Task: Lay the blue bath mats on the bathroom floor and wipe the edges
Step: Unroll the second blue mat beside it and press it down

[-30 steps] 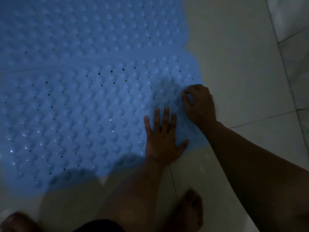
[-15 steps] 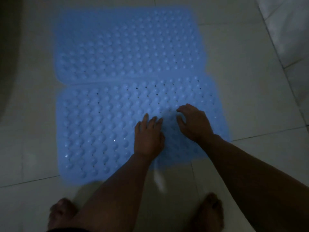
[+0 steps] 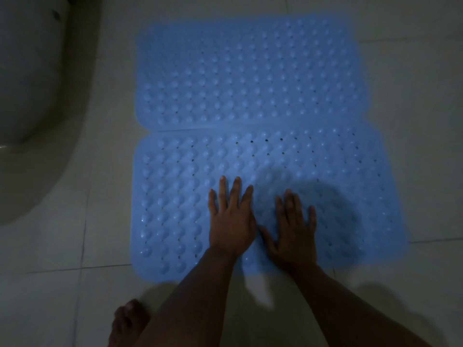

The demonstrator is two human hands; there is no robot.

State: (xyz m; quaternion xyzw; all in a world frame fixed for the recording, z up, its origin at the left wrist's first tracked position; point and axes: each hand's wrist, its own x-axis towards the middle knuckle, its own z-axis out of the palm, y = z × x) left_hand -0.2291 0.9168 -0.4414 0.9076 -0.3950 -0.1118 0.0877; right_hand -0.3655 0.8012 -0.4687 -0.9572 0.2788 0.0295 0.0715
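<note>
Blue studded rubber near mat pressed flat by open, empty left hand and right hand — edge-wiping likely follows.

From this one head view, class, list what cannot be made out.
- Near mat under the left hand and right hand: covered by the palms.
- White fixture: cut off by the left edge.
- Mat's near edge: hidden behind the forearms.
- No cloth in view.

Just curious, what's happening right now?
Left hand and right hand flat, open on near mat. Far mat laid alongside. Toilet left, clear.
</note>
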